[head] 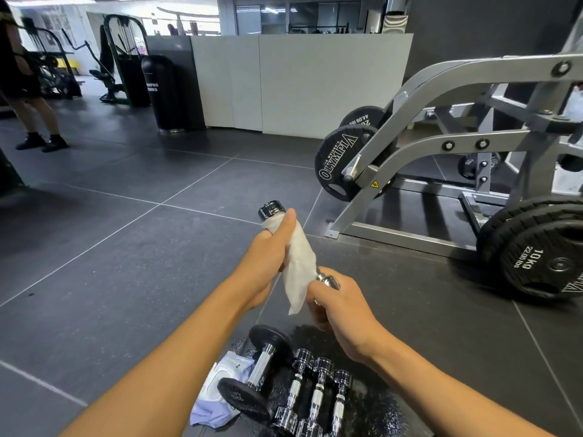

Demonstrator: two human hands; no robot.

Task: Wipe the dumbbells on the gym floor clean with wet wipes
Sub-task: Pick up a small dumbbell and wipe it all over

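Our right hand (340,310) clamps the near end of the chrome dumbbell (272,210) to steady it off the gym floor (126,263), while our left hand (265,260) wraps the wet wipe (299,269) round its handle, so rubbing likely reaches all sides.

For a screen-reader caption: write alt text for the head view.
A left hand wraps a white wet wipe round a chrome dumbbell while the right hand grips its near end. More dumbbells and a wipes packet lie on the gym floor below.
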